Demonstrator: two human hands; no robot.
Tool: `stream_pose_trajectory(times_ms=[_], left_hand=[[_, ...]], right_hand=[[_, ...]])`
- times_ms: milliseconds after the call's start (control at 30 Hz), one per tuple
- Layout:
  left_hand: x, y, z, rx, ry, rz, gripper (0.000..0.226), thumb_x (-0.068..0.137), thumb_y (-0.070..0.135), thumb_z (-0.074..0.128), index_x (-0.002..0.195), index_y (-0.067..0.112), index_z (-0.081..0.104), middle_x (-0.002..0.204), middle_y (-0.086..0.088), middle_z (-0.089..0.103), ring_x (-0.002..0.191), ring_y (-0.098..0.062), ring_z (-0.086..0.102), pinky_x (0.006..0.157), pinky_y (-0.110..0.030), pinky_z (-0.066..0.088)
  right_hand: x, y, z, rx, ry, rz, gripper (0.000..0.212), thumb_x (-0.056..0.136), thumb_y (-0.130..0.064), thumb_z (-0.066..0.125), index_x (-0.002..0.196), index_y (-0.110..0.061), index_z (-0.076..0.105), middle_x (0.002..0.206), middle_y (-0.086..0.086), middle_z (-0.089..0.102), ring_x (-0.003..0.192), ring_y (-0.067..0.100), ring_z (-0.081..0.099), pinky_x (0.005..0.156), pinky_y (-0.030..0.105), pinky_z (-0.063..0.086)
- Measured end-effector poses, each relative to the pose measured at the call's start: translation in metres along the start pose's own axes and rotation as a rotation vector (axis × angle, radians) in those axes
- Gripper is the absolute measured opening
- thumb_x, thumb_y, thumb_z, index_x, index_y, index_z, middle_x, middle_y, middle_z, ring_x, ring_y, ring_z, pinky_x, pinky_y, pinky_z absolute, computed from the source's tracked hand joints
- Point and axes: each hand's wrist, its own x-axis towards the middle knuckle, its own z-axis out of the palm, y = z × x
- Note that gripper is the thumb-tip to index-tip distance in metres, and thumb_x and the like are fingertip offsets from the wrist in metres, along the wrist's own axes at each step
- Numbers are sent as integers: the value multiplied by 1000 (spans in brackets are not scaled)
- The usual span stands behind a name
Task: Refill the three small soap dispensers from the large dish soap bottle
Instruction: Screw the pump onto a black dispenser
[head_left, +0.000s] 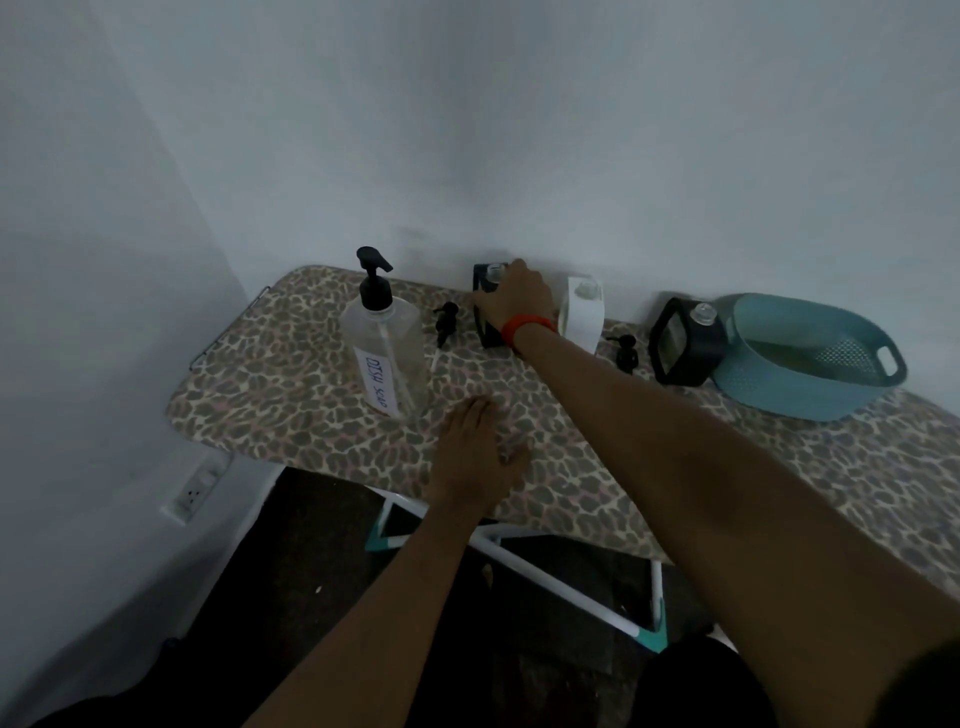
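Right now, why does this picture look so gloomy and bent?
Head view: dim, bluish light, no glare; the wide lens bows the edge of the ironing board and swells the right forearm; the dark dispenser is murky, yet the label on the dish soap bottle reads clearly.

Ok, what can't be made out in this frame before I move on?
- Head view: the right hand grips the left dark dispenser and covers most of it, so its fill level is hidden.
- Head view: the white dispenser has a label that hides its contents.
- Head view: dim light and blur leave the soap level in the large dish soap bottle unreadable.
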Motion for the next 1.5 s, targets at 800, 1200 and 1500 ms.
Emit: stream_pose_trajectory(times_ms=[800,1200,1500], left_hand=[[-12,20,-28,-321,50,-189,141,51,82,75,160,17,13,161,-6,33,149,-24,32,119,-42,36],[-9,14,-18,-293,94,-215,130,52,77,76,156,21,23,151,0,44,138,-21,46,110,-44,46],[-5,6,-4,-260,102,-243,135,51,85,68,157,22,14,159,-4,36,145,-24,37,112,-42,40]], right_hand=[[-146,74,-58,393,-230,-166,62,71,-24,85,129,-18,62,118,-4,69,105,7,65,91,27,54],[-6,-3,-38,179,-502,-142,25,99,-19,54,122,-18,64,98,10,72,70,18,69,61,26,59],[42,-4,51,-79,-838,-244,30,104,-30,45,129,-17,55,108,16,72,68,23,60,64,37,55]])
